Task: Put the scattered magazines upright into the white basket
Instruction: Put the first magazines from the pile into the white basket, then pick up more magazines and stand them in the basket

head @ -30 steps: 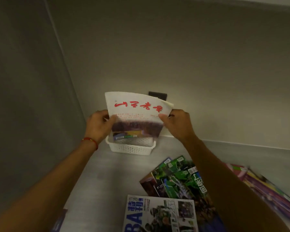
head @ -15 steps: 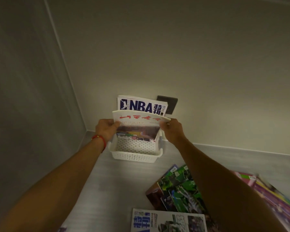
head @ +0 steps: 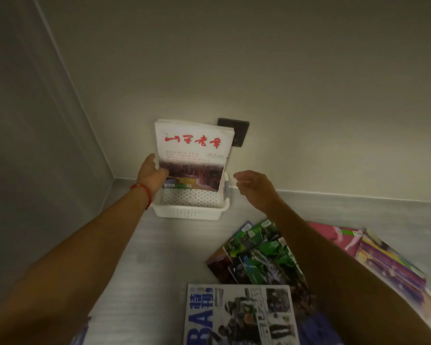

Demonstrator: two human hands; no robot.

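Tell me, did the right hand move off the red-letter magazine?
Yes. The right hand gripped the magazine earlier; now it hangs open to the right of the basket, off the cover. The left hand touches its left edge.

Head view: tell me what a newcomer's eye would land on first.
The white magazine with red lettering stands upright in the white basket by the back wall, with the left hand on its left edge and the right hand open beside it. Bright magazines lie scattered in front: a green one and an NBA one.
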